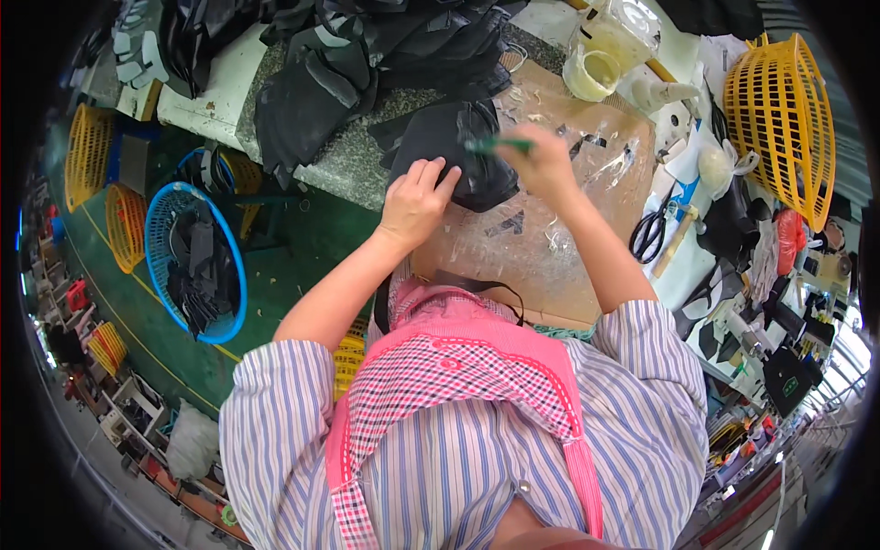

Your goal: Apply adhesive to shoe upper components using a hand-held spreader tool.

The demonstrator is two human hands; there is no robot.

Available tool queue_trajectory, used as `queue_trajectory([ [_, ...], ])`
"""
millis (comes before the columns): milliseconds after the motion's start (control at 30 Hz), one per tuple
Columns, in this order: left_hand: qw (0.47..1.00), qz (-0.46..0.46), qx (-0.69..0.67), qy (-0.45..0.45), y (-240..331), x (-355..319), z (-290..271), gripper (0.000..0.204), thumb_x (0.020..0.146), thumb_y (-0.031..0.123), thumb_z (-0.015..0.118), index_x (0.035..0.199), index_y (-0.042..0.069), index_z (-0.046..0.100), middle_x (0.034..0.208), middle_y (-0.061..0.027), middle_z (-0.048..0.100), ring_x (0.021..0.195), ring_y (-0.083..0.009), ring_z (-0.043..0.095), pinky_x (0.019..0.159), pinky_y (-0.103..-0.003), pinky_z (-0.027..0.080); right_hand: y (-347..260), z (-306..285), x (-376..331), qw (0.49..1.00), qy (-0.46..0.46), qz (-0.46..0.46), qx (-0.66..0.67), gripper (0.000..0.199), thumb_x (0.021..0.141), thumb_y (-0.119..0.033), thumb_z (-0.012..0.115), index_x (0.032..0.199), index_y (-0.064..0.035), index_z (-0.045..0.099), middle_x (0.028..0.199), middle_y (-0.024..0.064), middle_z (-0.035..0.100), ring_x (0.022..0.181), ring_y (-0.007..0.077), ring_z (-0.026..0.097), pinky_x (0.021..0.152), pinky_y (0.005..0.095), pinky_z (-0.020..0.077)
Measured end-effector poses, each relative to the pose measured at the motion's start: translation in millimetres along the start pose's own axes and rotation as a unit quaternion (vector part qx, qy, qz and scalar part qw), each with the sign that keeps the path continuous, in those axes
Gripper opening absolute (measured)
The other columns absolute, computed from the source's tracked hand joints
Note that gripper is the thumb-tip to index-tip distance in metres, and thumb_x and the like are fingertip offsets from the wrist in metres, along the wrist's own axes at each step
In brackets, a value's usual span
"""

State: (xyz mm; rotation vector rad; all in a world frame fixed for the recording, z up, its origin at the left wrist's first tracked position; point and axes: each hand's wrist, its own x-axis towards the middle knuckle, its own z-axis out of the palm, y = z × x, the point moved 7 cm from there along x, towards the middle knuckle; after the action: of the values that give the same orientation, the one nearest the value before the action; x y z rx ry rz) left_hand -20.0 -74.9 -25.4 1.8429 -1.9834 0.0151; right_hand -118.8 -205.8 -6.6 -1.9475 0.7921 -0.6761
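Head view, looking down on a person in a striped shirt and a pink checked apron at a worktop [550,284]. The left hand [417,200] lies palm down, fingers together and slightly curled, pressing on the near edge of a black leather piece [467,151] that rests on the clear plastic sheet [550,220] covering the brown board. The right hand [547,165] is closed around a green-handled tool [500,144], held level with its tip over the top of the black piece; whether the tip touches the material cannot be made out, and the tool may be a brush or a pen. The black piece sits at the far left corner of the board, just beside the speckled stone surface [344,165], on which a heap of dark cut pieces [367,55] lies.

To the right of the board lie black-handled scissors [651,234]. A translucent jug [610,46] of pale liquid stands at the far edge, and a yellow basket [779,119] stands on its side well to the right. On the green floor at left, a blue basket [197,266] holds more dark pieces.
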Motion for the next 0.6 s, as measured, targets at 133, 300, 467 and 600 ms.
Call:
queue_trajectory([
  [133, 1.0, -0.009, 0.023, 0.005, -1, -10, 2, 0.033, 0.064, 0.011, 0.053, 0.095, 0.006, 0.058, 0.094, -0.0101, 0.054, 0.083, -0.0227, 0.052, 0.06, -0.028, 0.046, -5, 6, -32, 0.976, -0.187, 0.006, -0.114, 0.007, 0.071, -0.007, 0.062, 0.078, -0.0059, 0.062, 0.061, 0.0035, 0.058, 0.056, 0.0121, 0.054, 0.053, 0.0264, 0.0422],
  [300, 1.0, -0.013, 0.008, -0.002, 0, 0, 3, 0.029, 0.064, 0.012, 0.054, 0.092, 0.007, 0.059, 0.096, -0.0088, 0.054, 0.085, -0.022, 0.052, 0.061, -0.028, 0.046, -1, 10, 37, 0.998, 0.0, 0.018, -0.061, 0.013, 0.073, -0.017, 0.061, 0.077, -0.0043, 0.06, 0.061, 0.01, 0.058, 0.053, 0.02, 0.055, 0.05, 0.0306, 0.0428],
  [467, 0.97, -0.175, -0.163, -0.032, -33, 10, -4, 0.019, 0.07, 0.013, 0.057, 0.087, 0.005, 0.061, 0.081, -0.0071, 0.059, 0.07, -0.0233, 0.055, 0.061, -0.03, 0.045, 24, -37, 62, 0.975, 0.116, 0.019, -0.187, 0.021, 0.074, -0.025, 0.059, 0.074, -0.0041, 0.058, 0.062, 0.0157, 0.057, 0.055, 0.03, 0.057, 0.051, 0.0359, 0.044],
  [600, 0.596, -0.524, -0.608, 0.004, -98, -15, 26, 0.017, 0.078, 0.016, 0.056, 0.081, 0.0, 0.06, 0.073, 0.0005, 0.058, 0.064, -0.0104, 0.051, 0.059, -0.026, 0.041, 56, -122, 57, 0.938, 0.292, 0.041, -0.182, 0.021, 0.074, -0.026, 0.059, 0.071, -0.005, 0.06, 0.065, 0.0157, 0.059, 0.058, 0.0307, 0.058, 0.052, 0.0361, 0.0442],
])
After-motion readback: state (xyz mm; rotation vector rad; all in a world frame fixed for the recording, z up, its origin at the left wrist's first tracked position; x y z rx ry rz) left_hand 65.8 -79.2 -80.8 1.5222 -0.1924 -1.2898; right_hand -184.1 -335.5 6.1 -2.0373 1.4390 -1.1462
